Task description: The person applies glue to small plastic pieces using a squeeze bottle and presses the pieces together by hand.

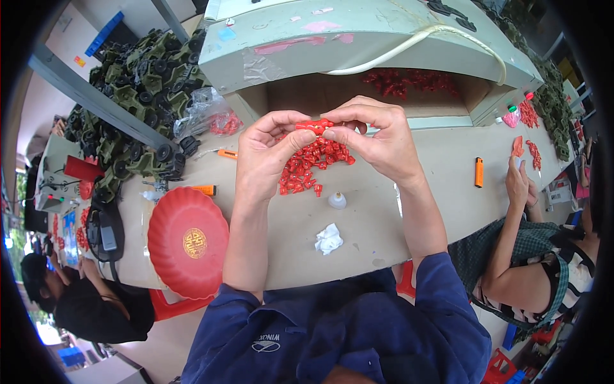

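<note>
Both hands are raised over the table, fingertips pinching a small glossy red plastic part [313, 126] between them. My left hand [265, 150] grips its left end with thumb and forefinger. At the other end, my right hand [384, 137] has thumb and fingers closed on it. The fingertips cover part of its shape. Just beneath the hands lies a loose heap of small red plastic pieces [310, 168]. Nearer to me stand a small white squeeze bottle [337, 201] with a pale tip and a crumpled white tissue [329, 239].
A scalloped red tray [169, 233] is at the left table edge. Orange-handled tools [478, 173] lie on both sides. Dark green toy vehicles [144, 80] are piled far left, beside a clear plastic bag [204, 115]. A pale cabinet [358, 51] stands behind. People sit left and right [511, 269].
</note>
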The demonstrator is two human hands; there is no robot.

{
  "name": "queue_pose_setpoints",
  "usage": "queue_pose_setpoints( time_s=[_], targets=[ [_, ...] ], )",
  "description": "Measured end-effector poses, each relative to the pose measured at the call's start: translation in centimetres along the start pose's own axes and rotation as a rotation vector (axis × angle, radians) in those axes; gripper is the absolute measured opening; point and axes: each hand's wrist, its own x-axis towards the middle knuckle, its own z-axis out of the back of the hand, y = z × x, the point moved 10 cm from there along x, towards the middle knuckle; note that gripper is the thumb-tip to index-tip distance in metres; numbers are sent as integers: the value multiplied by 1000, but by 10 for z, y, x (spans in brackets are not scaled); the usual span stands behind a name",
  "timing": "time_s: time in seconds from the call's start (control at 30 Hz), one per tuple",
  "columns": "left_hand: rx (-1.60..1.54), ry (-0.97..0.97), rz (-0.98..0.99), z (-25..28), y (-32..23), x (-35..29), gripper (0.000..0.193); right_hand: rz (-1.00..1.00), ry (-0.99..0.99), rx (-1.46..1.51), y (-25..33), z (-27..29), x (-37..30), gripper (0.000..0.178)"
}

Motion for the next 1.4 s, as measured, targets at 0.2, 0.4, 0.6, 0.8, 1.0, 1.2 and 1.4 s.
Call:
queue_pose_setpoints(
  time_s=[0.2,0.4,0.6,0.8,1.0,1.2,1.4],
  targets=[
    [9,-13,0,0,0,1,19,9,3,-18,0,1,0,18],
    [8,-40,7,1,-1,0,21,-3,8,-18,3,1,0,17],
    [-22,-13,12,2,3,1,21,-18,7,-31,1,1,0,16],
    [-87,-13,58,3,7,1,21,-26,11,-23,1,1,0,16],
    [-14,-69,-81,4,-5,1,24,-36,24,-19,1,0,0,16],
    [120,-57,-221,-3,-16,-1,34,32,-43,-91,3,3,0,17],
    [551,-99,-481,-11,-38,-8,40,98,-32,-107,13,3,-1,18]
  ],
)
